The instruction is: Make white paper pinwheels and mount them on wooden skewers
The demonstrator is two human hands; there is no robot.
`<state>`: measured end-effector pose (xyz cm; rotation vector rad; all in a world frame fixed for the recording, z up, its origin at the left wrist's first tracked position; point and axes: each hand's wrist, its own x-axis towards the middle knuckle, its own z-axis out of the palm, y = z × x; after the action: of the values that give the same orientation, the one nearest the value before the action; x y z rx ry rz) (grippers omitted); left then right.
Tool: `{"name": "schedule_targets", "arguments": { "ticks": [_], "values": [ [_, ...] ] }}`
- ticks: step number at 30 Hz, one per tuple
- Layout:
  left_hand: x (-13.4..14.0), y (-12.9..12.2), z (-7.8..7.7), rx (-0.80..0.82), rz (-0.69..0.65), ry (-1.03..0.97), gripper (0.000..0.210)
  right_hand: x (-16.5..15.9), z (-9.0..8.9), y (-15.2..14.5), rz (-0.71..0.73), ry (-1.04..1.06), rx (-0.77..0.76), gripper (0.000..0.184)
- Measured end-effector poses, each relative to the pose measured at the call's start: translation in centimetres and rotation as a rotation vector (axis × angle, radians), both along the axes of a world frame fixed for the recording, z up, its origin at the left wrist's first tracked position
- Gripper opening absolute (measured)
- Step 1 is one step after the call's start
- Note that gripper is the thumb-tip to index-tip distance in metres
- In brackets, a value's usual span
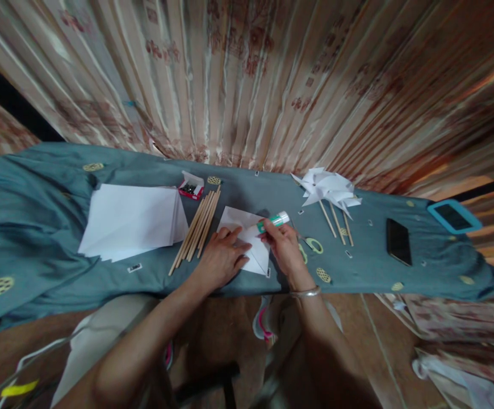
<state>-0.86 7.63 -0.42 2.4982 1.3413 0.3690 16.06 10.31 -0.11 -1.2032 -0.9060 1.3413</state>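
Observation:
A square sheet of white paper (257,262) with crease lines lies in front of me on the cloth. My left hand (224,254) rests on its left side, fingers spread and pressing it down. In my right hand (283,243) is a glue stick (279,220) with a white and green barrel, tilted so that its tip points down and left towards the middle of the paper. Whether the tip touches the sheet I cannot tell. Just right of that hand lie scissors (314,245) with yellow-green handles, partly hidden by it.
Left of the paper are several wooden sticks (199,224), a small open red box (191,186) of dark bits and a stack of white paper (130,218). To the right lie white paper pinwheels (330,187) on sticks, a black phone (398,241) and a blue-framed device (454,216). A curtain (238,85) hangs behind.

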Motion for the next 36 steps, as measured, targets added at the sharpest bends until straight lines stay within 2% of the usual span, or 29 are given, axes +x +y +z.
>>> {"name": "schedule_targets", "arguments": {
  "ticks": [4, 8, 11, 15, 17, 19, 25, 30, 36],
  "values": [
    [0.0, 0.0, 0.3, -0.042, 0.007, -0.031, 0.030, 0.6, 1.4, 0.3, -0.054, 0.471, -0.109, 0.018],
    [-0.3, -0.1, 0.5, -0.123, 0.029, -0.198, 0.038, 0.7, 2.1, 0.1, -0.027, 0.606, -0.120, 0.011],
    [-0.7, 0.1, 0.2, -0.223, 0.122, -0.521, 0.049, 0.5, 2.2, 0.0, -0.025, 0.618, -0.101, 0.016],
    [-1.3, 0.8, 0.1, -0.515, 0.411, -1.165, 0.046, 0.1, 2.4, -0.4, 0.009, 0.594, -0.112, 0.019],
    [-1.6, 1.1, 0.3, -0.669, 0.462, -1.433, 0.041, -0.4, 2.6, -0.7, 0.032, 0.553, -0.125, 0.018],
    [-1.9, 1.3, 0.6, -0.786, 0.483, -1.569, 0.037, -1.0, 2.7, -1.1, 0.064, 0.518, -0.120, 0.017],
    [-2.1, 0.8, 1.7, -0.861, 0.525, -1.733, 0.028, -2.8, 2.7, -2.1, 0.200, 0.495, -0.086, 0.022],
    [-2.3, -0.2, 2.3, -0.901, 0.523, -1.828, 0.031, -3.3, 2.8, -2.2, 0.184, 0.482, -0.087, 0.026],
    [-2.8, -1.2, 2.8, -0.922, 0.493, -1.752, 0.040, -3.7, 3.3, -2.6, 0.124, 0.481, -0.064, 0.029]
  ]
}}
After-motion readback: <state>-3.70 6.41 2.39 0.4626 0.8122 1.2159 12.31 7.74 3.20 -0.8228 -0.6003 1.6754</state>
